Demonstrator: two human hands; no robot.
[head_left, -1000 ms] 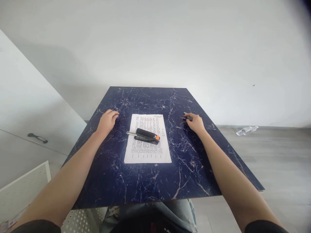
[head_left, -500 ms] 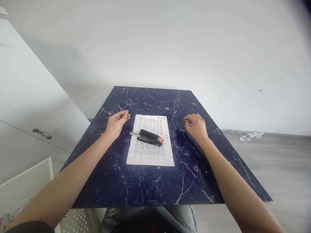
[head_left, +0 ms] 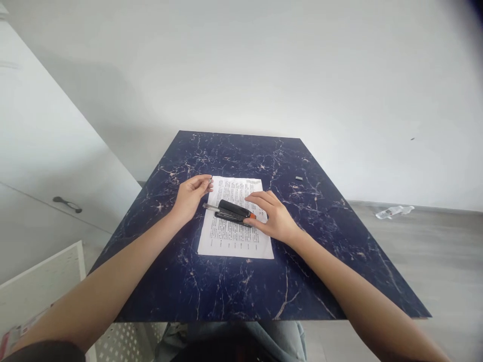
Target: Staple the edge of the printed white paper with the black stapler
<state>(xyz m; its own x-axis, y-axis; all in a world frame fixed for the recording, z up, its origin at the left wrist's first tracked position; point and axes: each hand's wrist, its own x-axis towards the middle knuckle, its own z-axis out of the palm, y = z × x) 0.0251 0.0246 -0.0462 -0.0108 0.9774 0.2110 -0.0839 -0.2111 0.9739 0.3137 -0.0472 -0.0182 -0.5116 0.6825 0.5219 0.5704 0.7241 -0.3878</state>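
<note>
A black stapler (head_left: 233,210) with an orange end lies across a printed sheet of paper (head_left: 226,246), its metal tray sticking out to the left. My right hand (head_left: 277,218) is at the stapler's orange end, thumb and fingers apart around it; whether the thumb touches it I cannot tell. Just left of the sheet's upper corner, my left hand (head_left: 192,197) is closed in a pinch on a small piece, seemingly a bit of a staple strip. A short grey strip of staples (head_left: 299,178) rests on the table, beyond my right hand.
Everything lies on a dark blue marble-patterned table (head_left: 234,291). White cabinets with a black handle (head_left: 67,204) stand to the left, and a pale wall rises behind. A crumpled clear plastic wrapper (head_left: 394,212) is on the floor at right.
My right hand has moved left from the bare tabletop to the stapler, and the grey staple strip now shows where it was. My left hand has shifted slightly right, still pinched.
</note>
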